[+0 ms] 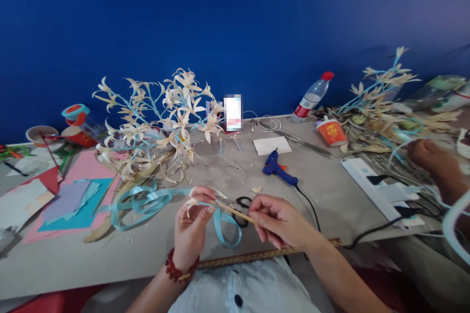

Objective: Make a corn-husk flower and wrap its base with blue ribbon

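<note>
My left hand [191, 227] is closed in a pinch on a small cream flower with a thin stick [235, 211] and a loop of light blue ribbon [227, 230] at its tip. My right hand [281, 220] is closed on the other end of the same stick, fingers pinched round it. Both hands hover just above the front of the grey table [323, 190]. Black-handled scissors [238, 203] lie on the table right behind the stick. More blue ribbon [143, 203] trails to the left.
A branch of cream flowers on blue stems [165, 117] lies at the left-middle, by coloured paper sheets [73, 200]. A blue glue gun [277, 168], white card [271, 145], bottle [312, 97], red cup [331, 133], power strip [378, 188]. Another person's hand [433, 159] works at the right.
</note>
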`<state>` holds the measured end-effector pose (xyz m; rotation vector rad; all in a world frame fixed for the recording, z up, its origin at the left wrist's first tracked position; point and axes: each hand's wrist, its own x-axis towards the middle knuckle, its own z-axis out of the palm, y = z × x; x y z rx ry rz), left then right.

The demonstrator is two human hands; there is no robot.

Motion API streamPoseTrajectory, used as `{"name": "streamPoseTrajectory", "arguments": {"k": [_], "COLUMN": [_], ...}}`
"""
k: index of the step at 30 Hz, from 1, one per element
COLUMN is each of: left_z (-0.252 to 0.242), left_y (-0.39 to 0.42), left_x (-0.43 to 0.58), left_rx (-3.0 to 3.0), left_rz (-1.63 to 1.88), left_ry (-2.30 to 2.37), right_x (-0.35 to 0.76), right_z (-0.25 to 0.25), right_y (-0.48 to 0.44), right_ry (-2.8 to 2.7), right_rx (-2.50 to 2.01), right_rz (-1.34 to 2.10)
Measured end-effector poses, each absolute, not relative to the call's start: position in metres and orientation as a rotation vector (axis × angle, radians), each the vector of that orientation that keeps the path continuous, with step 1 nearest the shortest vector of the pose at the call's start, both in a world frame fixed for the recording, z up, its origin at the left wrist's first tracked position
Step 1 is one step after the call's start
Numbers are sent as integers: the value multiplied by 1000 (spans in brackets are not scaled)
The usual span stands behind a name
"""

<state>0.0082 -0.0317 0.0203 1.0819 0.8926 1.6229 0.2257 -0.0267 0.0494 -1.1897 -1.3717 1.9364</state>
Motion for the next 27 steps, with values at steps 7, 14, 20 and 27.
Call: {"name": "streamPoseTrajectory", "arguments": {"k": [7, 14, 20, 27], "left_z": [19, 19, 21, 21], "left_y": [-29, -27, -28, -28], "left_x": [5, 4, 7, 9], "left_rx": [1139, 1141, 1049, 979], "left_rz": [1585, 1494, 1444, 1411], "left_ry": [878, 805, 755, 742], "right_x": [229, 232, 231, 227], "right_z": [50, 51, 46, 39], "right_y": [-25, -21, -18, -19], "right_ry": [-1389, -1392, -1353, -1261], "right_rx": [-1191, -1134, -1029, -950], "right_rz": [2015, 2137, 2263, 2314]}}
